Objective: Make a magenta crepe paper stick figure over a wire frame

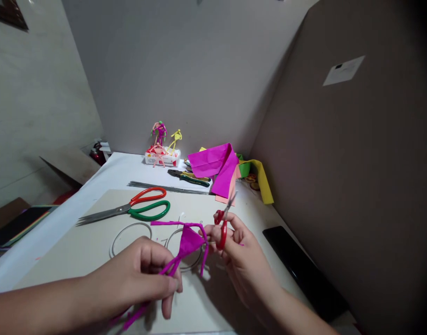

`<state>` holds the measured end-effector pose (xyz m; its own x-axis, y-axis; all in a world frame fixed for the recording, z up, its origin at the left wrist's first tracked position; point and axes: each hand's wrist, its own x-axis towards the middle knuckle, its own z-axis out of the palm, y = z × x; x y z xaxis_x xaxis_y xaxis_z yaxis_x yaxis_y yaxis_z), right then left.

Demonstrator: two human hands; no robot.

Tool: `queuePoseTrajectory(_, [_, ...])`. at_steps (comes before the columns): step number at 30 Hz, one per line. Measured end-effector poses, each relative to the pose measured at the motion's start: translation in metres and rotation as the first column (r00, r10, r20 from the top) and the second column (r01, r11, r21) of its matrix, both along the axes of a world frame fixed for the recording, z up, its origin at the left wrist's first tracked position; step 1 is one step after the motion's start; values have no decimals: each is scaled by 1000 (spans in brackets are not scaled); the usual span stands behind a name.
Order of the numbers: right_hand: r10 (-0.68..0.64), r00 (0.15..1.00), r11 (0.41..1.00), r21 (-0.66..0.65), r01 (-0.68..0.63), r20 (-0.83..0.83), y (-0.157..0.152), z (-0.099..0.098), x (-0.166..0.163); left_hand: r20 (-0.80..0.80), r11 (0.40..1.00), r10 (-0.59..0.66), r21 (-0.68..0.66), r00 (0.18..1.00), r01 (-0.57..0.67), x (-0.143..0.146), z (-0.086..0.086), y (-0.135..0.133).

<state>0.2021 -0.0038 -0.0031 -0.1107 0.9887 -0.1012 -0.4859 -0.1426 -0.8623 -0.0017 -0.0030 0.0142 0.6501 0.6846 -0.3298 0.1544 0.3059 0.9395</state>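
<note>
My left hand is closed around the legs of a magenta paper-wrapped figure, thumb pressed over them. The figure is tilted, with its flat triangular torso and thin arms pointing up and right. At its shoulder end, the fingertips of my right hand come close; whether they pinch the figure I cannot tell. Small red-handled scissors sit in my right hand, blades pointing up and away from the figure. On the grey board below lie two thin wire rings. Large scissors with red and green handles rest beyond my left hand.
Pliers and a bundle of thin wires lie farther back. Magenta and yellow paper strips are heaped at back right. Small figures stand on a white pack. A black slab lies along the right partition.
</note>
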Motion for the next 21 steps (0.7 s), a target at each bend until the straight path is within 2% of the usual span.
queuePoseTrajectory(4, [9,1000,999,37,-10,17,0,2,5,-171,996,75,59,982,-66,5,-4,2])
queuePoseTrajectory(6, [8,1000,999,39,-9,14,-1,3,5,-202,996,62,73,977,-48,7,-6,2])
queuePoseTrajectory(12, [-4,1000,1000,-7,4,24,-2,5,1,-291,971,74,240,954,-2,9,-3,-4])
queuePoseTrajectory(14, [-14,1000,999,-29,15,22,-1,4,1,-246,975,36,220,969,20,7,-3,-5])
queuePoseTrajectory(17, [-20,1000,999,-49,20,4,1,2,2,-69,985,-25,170,997,36,2,-4,-3])
queuePoseTrajectory(21, [-8,1000,999,-45,7,-15,2,1,4,111,992,-97,95,989,87,-2,-11,3])
